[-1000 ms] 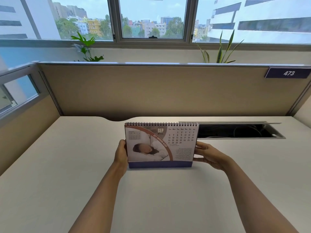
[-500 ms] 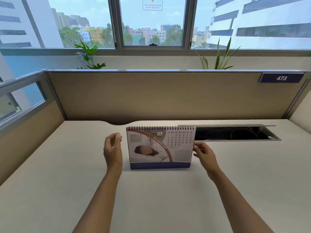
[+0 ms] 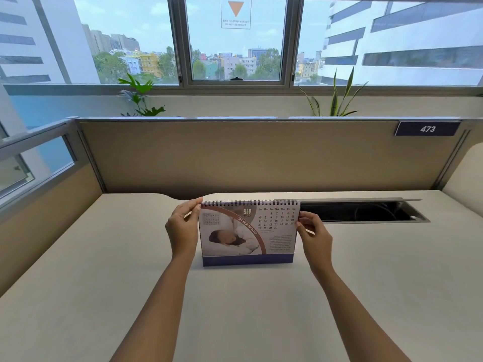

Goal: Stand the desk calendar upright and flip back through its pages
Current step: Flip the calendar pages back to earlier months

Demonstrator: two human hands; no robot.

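Note:
The spiral-bound desk calendar (image 3: 248, 233) stands upright on the white desk (image 3: 235, 309), its SEP page facing me with a picture of a sleeping person and a blue base strip. My left hand (image 3: 183, 228) pinches the calendar's top left corner at the spiral. My right hand (image 3: 312, 233) pinches the right edge of the front page, just below the top corner. Both forearms reach in from the bottom of the view.
An open cable tray (image 3: 360, 211) with a raised lid is sunk into the desk right behind the calendar. Beige partition walls (image 3: 261, 155) close off the back and left; a sign 473 (image 3: 427, 129) hangs at the right. Plants stand behind the partition by the window.
My left hand, off the calendar half a second ago, has risen and taken the top left corner. My right hand has slid up the right edge. The calendar stays standing.

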